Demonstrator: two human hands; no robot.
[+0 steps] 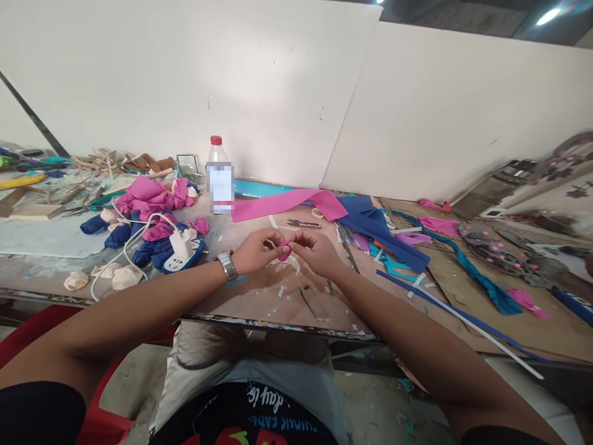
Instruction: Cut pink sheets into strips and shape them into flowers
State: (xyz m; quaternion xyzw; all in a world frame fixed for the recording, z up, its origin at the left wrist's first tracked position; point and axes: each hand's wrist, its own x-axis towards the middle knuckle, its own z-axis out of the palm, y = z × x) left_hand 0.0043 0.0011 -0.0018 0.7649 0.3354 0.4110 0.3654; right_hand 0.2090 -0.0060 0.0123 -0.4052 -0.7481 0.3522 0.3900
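Observation:
Both of my hands meet above the middle of the worktable, pinching one small piece of magenta fabric [285,251] between them. My left hand [260,250], with a metal watch on the wrist, holds its left side between thumb and fingers. From the other side my right hand [315,250] grips it with thumb and forefinger. The fingers hide most of the piece, so its exact shape cannot be made out. Just beyond the hands lie a pair of thread snips [304,224] and a long magenta fabric strip [278,205].
Rolled magenta, navy and cream fabric pieces [146,198] pile up on the left around a power strip [183,261] with a white cable. A red-capped bottle [216,154] stands behind. Navy fabric [384,232] and a thin white strip [482,324] lie to the right.

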